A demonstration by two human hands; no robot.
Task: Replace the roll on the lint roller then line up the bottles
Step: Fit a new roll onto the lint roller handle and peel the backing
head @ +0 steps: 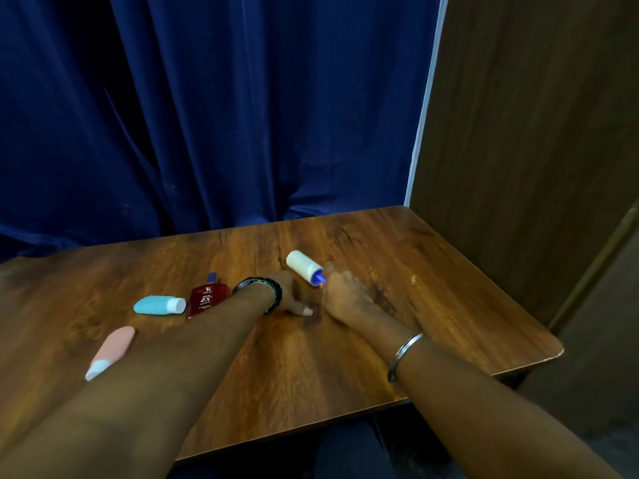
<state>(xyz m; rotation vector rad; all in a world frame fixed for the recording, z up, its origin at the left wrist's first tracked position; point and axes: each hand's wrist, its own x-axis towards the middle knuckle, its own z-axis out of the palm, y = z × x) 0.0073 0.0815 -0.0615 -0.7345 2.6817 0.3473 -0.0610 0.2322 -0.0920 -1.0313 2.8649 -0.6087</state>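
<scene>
The lint roller [302,266] lies on the wooden table [432,305]; its white roll points to the far left and a bit of blue handle shows at its near end. My right hand [345,295] is closed over that handle, which it mostly hides. Just left of it, my left hand [288,295] rests on the table with its thumb spread, holding nothing; its fingertips are hidden. Three bottles lie on their sides to the left: a red one [207,299], a light blue one [157,304] and a pink one [112,349] with a pale cap.
A blue curtain [242,115] hangs behind the table's far edge. A dark wooden panel [536,133] stands along the right side. The table's rounded near-right corner [553,350] is close to my right forearm.
</scene>
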